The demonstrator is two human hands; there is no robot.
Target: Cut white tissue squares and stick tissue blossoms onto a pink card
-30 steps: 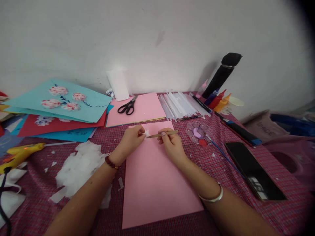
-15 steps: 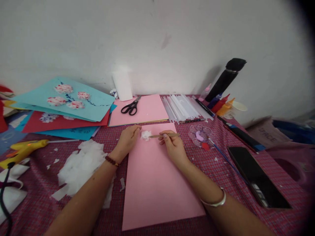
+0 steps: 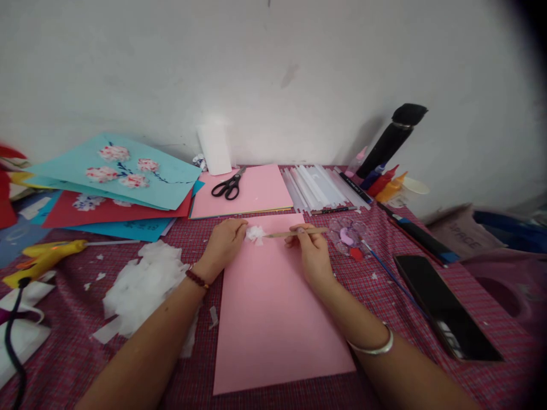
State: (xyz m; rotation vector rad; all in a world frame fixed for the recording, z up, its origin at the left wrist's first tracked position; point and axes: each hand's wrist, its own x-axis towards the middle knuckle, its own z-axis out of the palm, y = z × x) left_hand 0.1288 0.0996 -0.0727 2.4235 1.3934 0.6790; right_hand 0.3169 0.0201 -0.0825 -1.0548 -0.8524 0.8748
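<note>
A sheet of pink paper (image 3: 277,319) lies lengthwise in front of me. Near its far end sits a small ruffled white tissue flower (image 3: 256,233). My left hand (image 3: 226,242) rests at the paper's far left edge, its fingers pressed together right beside the flower; what they pinch, if anything, is hidden. Between the thumb and fingers of my right hand (image 3: 311,253) is a thin wooden stick (image 3: 282,234), held almost level, its pointed tip at the flower's right side. A heap of white tissue pieces (image 3: 147,285) lies left of the paper.
Behind are scissors (image 3: 228,185) on pink sheets and clear glue sticks (image 3: 316,188). At left, a yellow glue gun (image 3: 47,259) and flower-decorated cards (image 3: 149,179). At right, a paint palette (image 3: 344,230), a blue-handled brush (image 3: 393,276), a phone (image 3: 447,307) and paint bottles (image 3: 382,179).
My right hand has drawn slightly to the right with the stick, whose far end now reaches towards the palette. The flower looks a little more spread. My left hand stays beside it.
</note>
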